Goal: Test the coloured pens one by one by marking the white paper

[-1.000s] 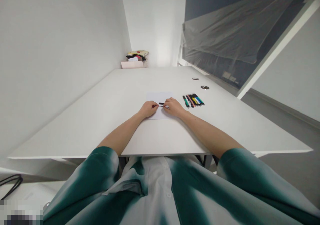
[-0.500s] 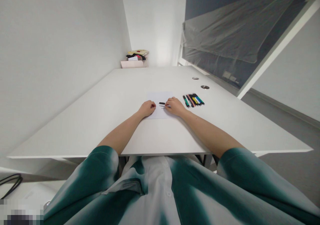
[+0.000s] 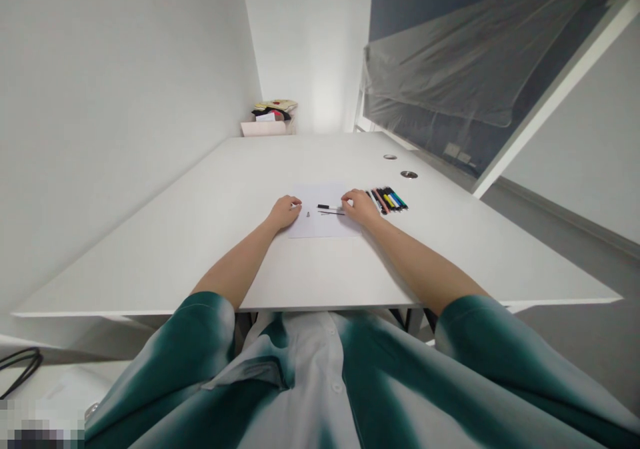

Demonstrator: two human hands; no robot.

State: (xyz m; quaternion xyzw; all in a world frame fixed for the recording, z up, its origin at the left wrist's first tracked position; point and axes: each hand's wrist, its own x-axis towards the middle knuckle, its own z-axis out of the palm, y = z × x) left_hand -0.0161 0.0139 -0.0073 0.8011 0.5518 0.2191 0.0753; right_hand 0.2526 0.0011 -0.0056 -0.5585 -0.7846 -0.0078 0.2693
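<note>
Black-and-white pen (image 3: pixel 324 206), any lettering illegible, lies between both hands' half-curled fingers (image 3: pixel 296 202) (image 3: pixel 347 199), grasp unclear.

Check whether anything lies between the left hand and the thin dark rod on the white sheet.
Yes: a small grey piece lies on the sheet, roughly between the left hand and the left end of the thin dark rod. Bare sheet shows around it; nothing else visible stands there.

Find left hand (image 3: pixel 285 212) and right hand (image 3: pixel 361 207) farther apart than earlier. Note small grey piece (image 3: pixel 308 214) newly visible on paper (image 3: pixel 323 228), more of black-capped pen (image 3: pixel 324 206) exposed, leftmost green pen now hidden by right hand.
</note>
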